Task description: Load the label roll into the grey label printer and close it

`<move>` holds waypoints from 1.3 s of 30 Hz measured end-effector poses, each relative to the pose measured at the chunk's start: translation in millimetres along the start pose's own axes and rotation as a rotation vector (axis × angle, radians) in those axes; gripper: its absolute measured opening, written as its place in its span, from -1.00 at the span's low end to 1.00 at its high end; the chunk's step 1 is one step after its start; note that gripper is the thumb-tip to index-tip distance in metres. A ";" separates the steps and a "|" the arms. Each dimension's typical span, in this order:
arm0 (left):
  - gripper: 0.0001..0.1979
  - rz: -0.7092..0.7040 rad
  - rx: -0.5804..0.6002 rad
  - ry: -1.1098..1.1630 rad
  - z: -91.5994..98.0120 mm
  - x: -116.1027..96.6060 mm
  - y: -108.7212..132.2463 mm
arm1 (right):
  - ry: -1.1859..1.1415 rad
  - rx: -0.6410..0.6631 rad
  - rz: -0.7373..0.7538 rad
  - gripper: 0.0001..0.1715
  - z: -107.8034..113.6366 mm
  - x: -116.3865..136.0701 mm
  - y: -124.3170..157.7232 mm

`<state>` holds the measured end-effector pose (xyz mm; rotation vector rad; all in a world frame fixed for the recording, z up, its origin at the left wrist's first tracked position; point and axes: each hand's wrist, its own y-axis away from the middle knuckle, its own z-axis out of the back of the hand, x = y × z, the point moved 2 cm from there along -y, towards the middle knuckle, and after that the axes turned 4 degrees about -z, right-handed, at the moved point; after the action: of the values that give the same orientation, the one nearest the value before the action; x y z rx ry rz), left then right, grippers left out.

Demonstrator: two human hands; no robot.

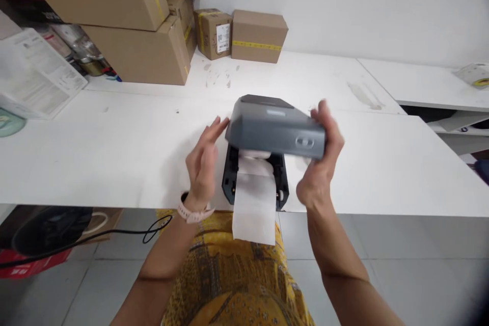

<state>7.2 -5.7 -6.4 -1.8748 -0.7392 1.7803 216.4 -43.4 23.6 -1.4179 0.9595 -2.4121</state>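
Note:
A dark grey label printer cover [263, 125] is raised and tilted over the black printer base [282, 183] at the table's front edge. My right hand [324, 147] grips the cover's right end, thumb and fingers around it. My left hand [204, 163] is beside the cover's left end with fingers stretched out, the fingertips at or very near its edge; whether they touch I cannot tell. A strip of white label paper [254, 209] runs from a roll in the base and hangs over the front edge. The cover hides the rear of the base.
Cardboard boxes [137, 56] are stacked at the back left, with two smaller boxes, one a taped carton [257, 38], against the wall. A clear plastic bin [42, 74] stands at far left. A black cable [126, 232] hangs below the table [382, 163]. A label roll [476, 75] lies far right.

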 end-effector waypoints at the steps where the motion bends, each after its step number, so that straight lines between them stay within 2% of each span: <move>1: -0.59 0.056 -0.008 0.014 -0.4 10.6 -11.6 | -0.010 -0.036 0.060 -0.08 -0.4 1.9 -20.1; 4: -0.35 0.253 0.110 0.038 0.1 43.7 -29.2 | 0.031 -0.078 0.112 -0.19 -4.4 0.8 -78.0; 7: -0.14 0.415 0.257 0.031 4.1 65.7 -24.4 | 0.102 -0.094 0.051 -0.20 -10.1 -11.5 -126.9; 10: -0.03 0.436 0.436 0.031 5.5 70.1 -14.8 | 0.137 -0.088 -0.019 -0.20 -16.6 -27.4 -161.5; 12: 0.00 0.416 0.502 0.009 5.2 67.5 -12.0 | 0.152 -0.051 -0.053 -0.21 -19.9 -32.3 -171.4; 15: -0.05 0.435 0.504 -0.102 4.4 62.2 -12.1 | 0.238 -0.069 0.062 -0.18 -18.9 -23.4 -159.1; 17: -0.11 0.468 0.470 -0.260 4.3 57.5 -13.2 | 0.325 -0.088 0.229 -0.24 -16.2 -12.6 -134.9; 18: -0.13 0.485 0.460 -0.345 4.2 54.5 -13.7 | 0.363 -0.057 0.305 -0.32 -15.4 -8.6 -120.8; 20: -0.17 0.515 0.474 -0.463 3.0 48.0 -14.7 | 0.419 0.125 0.375 -0.51 -16.2 -6.9 -94.4; 22: -0.21 0.542 0.518 -0.493 1.1 42.3 -15.9 | 0.460 0.405 0.328 -0.57 -19.7 -13.3 -75.8; 25: -0.22 0.564 0.552 -0.466 0.2 38.6 -18.5 | 0.523 0.768 0.168 -0.41 -27.7 -27.7 -64.9; 29: -0.10 0.533 0.593 -0.459 2.1 41.0 -22.4 | 0.630 1.030 0.087 -0.19 -45.9 -36.9 -66.7; 32: -0.06 0.511 0.627 -0.467 3.8 43.4 -23.5 | 0.644 1.072 0.048 -0.15 -58.0 -38.6 -70.5; 34: -0.06 0.518 0.622 -0.455 4.4 44.0 -23.4 | 0.527 1.073 0.000 -0.08 -56.8 -38.5 -74.0; 36: -0.06 0.532 0.602 -0.439 4.7 44.0 -22.9 | 0.274 1.082 -0.033 0.00 -43.3 -36.3 -78.2; 39: -0.06 0.553 0.592 -0.424 4.4 43.4 -22.0 | -0.081 0.996 -0.018 0.04 -0.2 -32.0 -87.4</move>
<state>2.3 39.1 -25.2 -1.3793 0.2259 2.4304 247.1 39.0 54.1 -1.0797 -0.2951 -2.2384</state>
